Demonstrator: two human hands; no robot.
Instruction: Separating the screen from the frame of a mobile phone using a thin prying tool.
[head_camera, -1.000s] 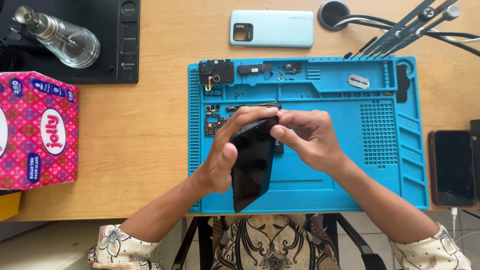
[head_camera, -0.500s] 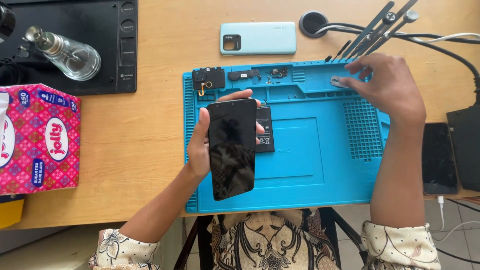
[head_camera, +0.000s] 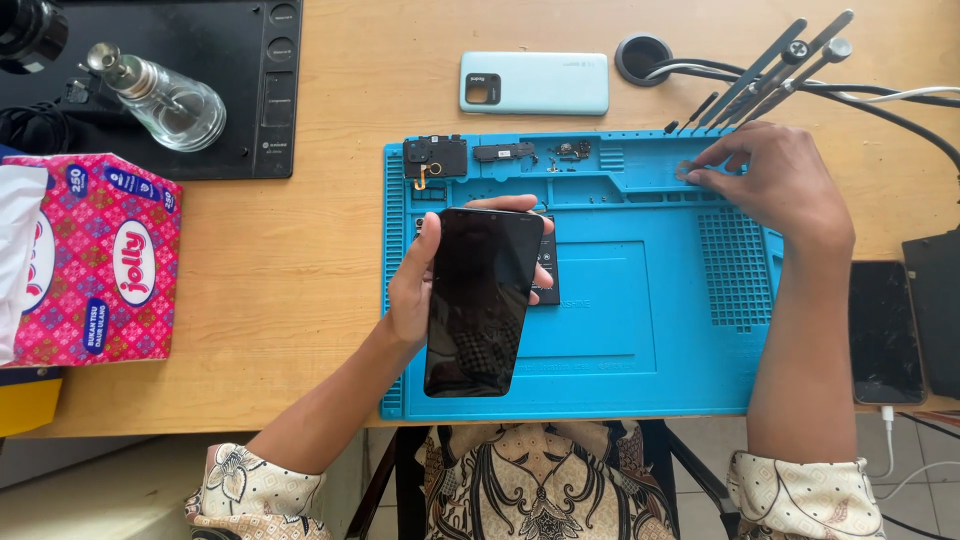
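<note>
My left hand (head_camera: 412, 285) holds a black phone (head_camera: 480, 300) screen-up over the left half of the blue repair mat (head_camera: 640, 370). A dark flat part (head_camera: 547, 275) lies on the mat just under the phone's right edge. My right hand (head_camera: 780, 185) rests at the mat's upper right tray, fingertips pressing on a small grey object (head_camera: 684, 172). Small black phone parts (head_camera: 435, 156) and other small components (head_camera: 505, 152) lie in the mat's top trays.
A pale blue phone back cover (head_camera: 534, 82) lies above the mat. Metal tools (head_camera: 775, 65) and cables (head_camera: 890, 100) sit top right. A pink tissue box (head_camera: 90, 260) and glass bottle (head_camera: 165, 100) stand left. Another dark phone (head_camera: 885, 330) lies at the right.
My right hand left the phone and reached to the mat's upper right tray. The left hand turned the phone flat, screen up, and holds it alone.
</note>
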